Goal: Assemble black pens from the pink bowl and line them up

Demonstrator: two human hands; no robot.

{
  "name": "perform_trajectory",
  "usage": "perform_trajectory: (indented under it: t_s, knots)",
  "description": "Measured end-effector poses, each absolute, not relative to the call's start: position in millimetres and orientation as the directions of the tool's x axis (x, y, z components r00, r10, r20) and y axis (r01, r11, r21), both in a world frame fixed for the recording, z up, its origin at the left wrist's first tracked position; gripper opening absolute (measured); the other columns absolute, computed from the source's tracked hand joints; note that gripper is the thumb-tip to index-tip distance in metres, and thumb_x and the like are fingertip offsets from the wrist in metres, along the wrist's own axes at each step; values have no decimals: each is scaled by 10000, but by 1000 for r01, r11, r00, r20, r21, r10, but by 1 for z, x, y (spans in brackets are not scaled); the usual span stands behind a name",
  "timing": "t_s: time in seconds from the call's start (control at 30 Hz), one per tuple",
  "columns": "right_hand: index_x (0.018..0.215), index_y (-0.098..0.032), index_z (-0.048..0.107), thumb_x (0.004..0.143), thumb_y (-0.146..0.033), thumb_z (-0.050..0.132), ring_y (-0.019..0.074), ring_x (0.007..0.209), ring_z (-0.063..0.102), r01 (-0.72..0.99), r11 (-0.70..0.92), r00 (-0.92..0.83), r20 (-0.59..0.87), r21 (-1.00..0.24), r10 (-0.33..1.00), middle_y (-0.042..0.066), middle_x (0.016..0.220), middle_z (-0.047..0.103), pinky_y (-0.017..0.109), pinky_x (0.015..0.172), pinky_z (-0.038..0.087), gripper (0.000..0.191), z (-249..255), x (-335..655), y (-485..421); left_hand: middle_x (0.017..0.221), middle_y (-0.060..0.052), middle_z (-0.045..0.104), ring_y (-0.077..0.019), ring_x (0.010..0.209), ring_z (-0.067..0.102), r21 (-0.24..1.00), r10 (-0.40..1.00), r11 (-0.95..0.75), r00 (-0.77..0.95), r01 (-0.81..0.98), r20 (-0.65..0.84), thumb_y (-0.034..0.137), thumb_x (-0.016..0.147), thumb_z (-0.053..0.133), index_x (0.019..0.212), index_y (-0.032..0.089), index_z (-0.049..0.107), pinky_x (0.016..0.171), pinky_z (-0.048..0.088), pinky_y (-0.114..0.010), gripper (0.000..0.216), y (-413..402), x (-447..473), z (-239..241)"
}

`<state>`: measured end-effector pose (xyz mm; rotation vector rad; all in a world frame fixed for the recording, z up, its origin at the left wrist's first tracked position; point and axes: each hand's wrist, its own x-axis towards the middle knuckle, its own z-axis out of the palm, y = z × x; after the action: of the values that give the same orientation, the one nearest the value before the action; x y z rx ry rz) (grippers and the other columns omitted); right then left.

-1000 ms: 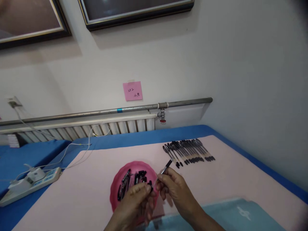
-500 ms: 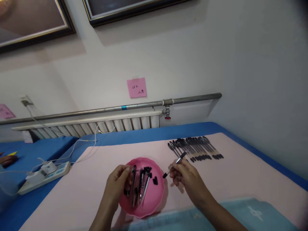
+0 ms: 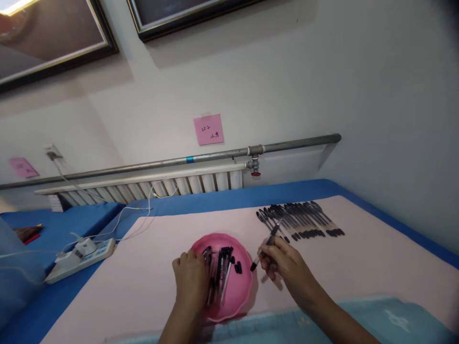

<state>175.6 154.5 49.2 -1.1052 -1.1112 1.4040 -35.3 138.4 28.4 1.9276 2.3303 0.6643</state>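
My right hand (image 3: 281, 260) is closed on a pen (image 3: 266, 243) just off the plate's right edge. The pen tilts, its bare metal tip pointing up and its black end down by the rim. My left hand (image 3: 191, 277) is over the left side of the pink plate (image 3: 236, 298), back of the hand up and knuckles bent. Its fingertips are hidden, so any hold is unclear. Clear pen barrels and dark pen parts (image 3: 219, 267) lie in the plate beside it. Two small black caps (image 3: 238, 267) lie apart on the plate's right side.
A row of black capped pens (image 3: 301, 220) lies on the pink table cover (image 3: 154, 267) at the back right. A power strip (image 3: 82, 260) with plugs and white cables is at left. Light-blue cloth (image 3: 344, 315) lies along the front. A radiator (image 3: 201, 181) stands behind.
My left hand has turned over, from fingers pinched at the plate's left side to back up with fingertips hidden. My right hand still holds the pen, now tilted more steeply. The view has shifted slightly.
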Motion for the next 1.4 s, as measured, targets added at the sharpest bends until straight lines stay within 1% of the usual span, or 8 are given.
perform_trajectory:
  t_s: [0.17, 0.23, 0.3, 0.4, 0.5, 0.87, 1.13, 1.4]
  knots:
    - [681, -205, 505, 774, -311, 471, 96, 382, 460, -37, -61, -130, -56, -997, 990, -49, 509, 538, 204, 362, 348, 145, 54, 175, 149, 723, -104, 647, -272, 768, 563, 605, 939, 102, -277, 790, 203, 204, 722, 550, 650, 188, 637, 782, 322, -408, 114, 134, -36, 36]
    - [677, -218, 476, 794, -331, 452, 101, 401, 450, 38, -34, -212, -41, -999, 976, -58, 498, 505, 193, 359, 325, 164, 56, 174, 146, 743, -69, 667, -225, 733, 582, 827, 958, 97, -278, 553, 74, 251, 733, 578, 730, 196, 647, 738, 375, -345, 88, 132, -34, 43]
    - [675, -219, 457, 805, -321, 451, 98, 446, 431, 113, 40, -341, -1, -993, 940, -68, 506, 458, 187, 397, 319, 166, 57, 172, 141, 790, -45, 684, -179, 704, 601, 981, 973, 128, -211, 144, -96, 270, 712, 631, 860, 194, 649, 686, 417, -289, 167, 131, -31, 49]
    - [658, -207, 446, 806, -243, 465, 87, 510, 369, 220, 208, -524, 64, -953, 849, -72, 551, 393, 195, 479, 301, 153, 57, 166, 134, 753, -36, 691, -135, 649, 620, 899, 958, 224, -86, -376, -274, 220, 646, 719, 892, 160, 634, 649, 458, -248, 267, 130, -27, 52]
    - [616, -205, 381, 809, -195, 454, 85, 519, 312, 302, 301, -614, 57, -905, 788, -73, 557, 347, 210, 482, 250, 207, 55, 161, 128, 726, -47, 698, -136, 670, 650, 784, 949, 234, -41, -574, -313, 156, 633, 738, 800, 141, 613, 647, 486, -237, 208, 131, -27, 51]
    - [609, -207, 356, 805, -191, 439, 89, 530, 300, 371, 337, -611, 46, -865, 791, -73, 567, 341, 214, 493, 230, 213, 45, 160, 129, 761, -78, 709, -176, 747, 674, 758, 950, 242, -12, -606, -313, 159, 661, 722, 812, 129, 609, 682, 511, -262, 191, 130, -22, 53]
    - [719, -224, 472, 758, -242, 533, 109, 565, 440, 313, 173, -400, 36, -934, 916, -63, 606, 487, 200, 517, 316, 74, 34, 152, 131, 688, -45, 680, -157, 631, 653, 760, 959, 232, 13, -607, -282, 221, 669, 719, 794, 138, 601, 570, 488, -234, 191, 126, 7, 38]
    - [759, -217, 560, 760, -247, 554, 103, 537, 444, 381, 228, -393, 66, -896, 917, -47, 600, 515, 192, 483, 302, 31, 45, 155, 126, 698, -51, 687, -166, 674, 669, 752, 923, 175, -160, -635, -350, 127, 676, 699, 734, 126, 610, 617, 539, -259, 107, 135, -9, 36]
